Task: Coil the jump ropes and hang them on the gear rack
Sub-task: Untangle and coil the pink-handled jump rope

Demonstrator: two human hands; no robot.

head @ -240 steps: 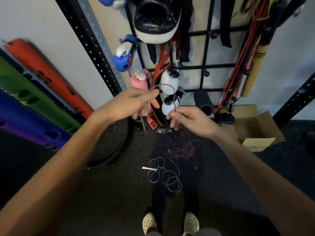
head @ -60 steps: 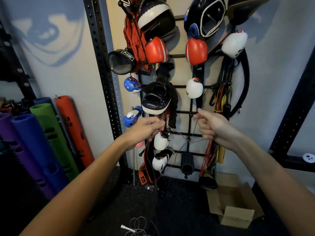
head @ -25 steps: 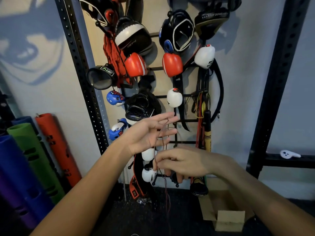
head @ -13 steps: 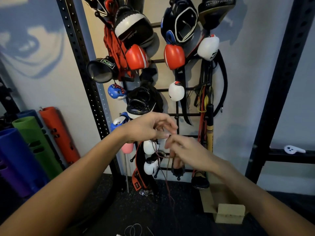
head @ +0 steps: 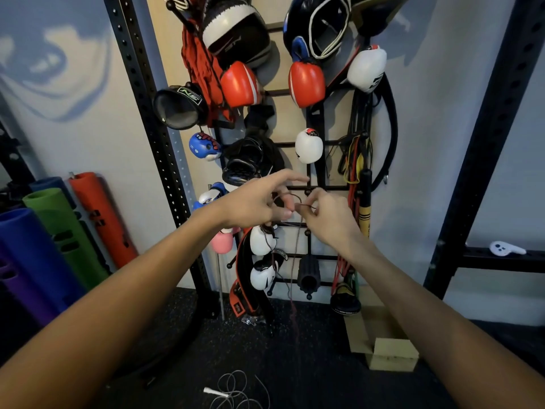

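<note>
Before grid rack (head: pixel 317 187), hands pinch thin looped cord (head: pixel 295 249).

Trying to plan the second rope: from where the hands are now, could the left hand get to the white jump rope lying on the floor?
Probably not without crouching. The left hand is up at the gear rack, busy with the dark red rope, while the white jump rope lies far below. Nothing blocks the way down.

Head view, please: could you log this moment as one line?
left hand: looping red rope | right hand: pinching it | white rope: on floor
</note>
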